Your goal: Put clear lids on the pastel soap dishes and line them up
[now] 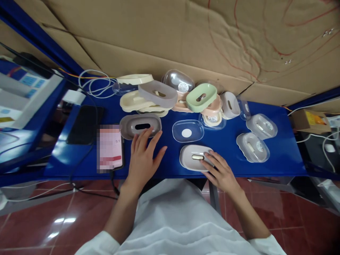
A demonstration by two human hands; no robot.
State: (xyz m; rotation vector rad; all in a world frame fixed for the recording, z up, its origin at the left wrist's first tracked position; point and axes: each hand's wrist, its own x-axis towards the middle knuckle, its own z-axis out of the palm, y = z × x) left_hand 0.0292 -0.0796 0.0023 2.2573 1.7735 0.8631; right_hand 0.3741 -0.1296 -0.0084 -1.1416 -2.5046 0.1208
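At the near edge of the blue table (281, 156), two bare hands are seen laid on the work surface, sleeves in white below them. The right hand (221, 173) is spread flat, nothing gripped, its fingertips (205, 160) resting on the right end of a grey oval tray (195, 157) whose long axis runs left to right and in whose middle a cream-coloured slot is seen; the tray lies just ahead and slightly left of that hand, which is the nearer one to it. The left hand (143, 157) is likewise held wide and empty, its fingers touching the near rim of a darker grey tray with a black slot (140, 126), also laid crosswise, straight ahead of it. Just left of this hand a phone with a blurred screen (110, 148) is lying, and beyond it a dark phone (84, 124). Between and beyond the two trays a clear lid with a white disc (187, 131) is set, apart from both. To the right, two clear-covered assembled pieces (253, 147) (261, 126) are placed well away. Farther back a loose heap of cream, grey, pink and green trays (201, 97) is piled against the cardboard wall (186, 39), with white cable (95, 83) coiled at the left
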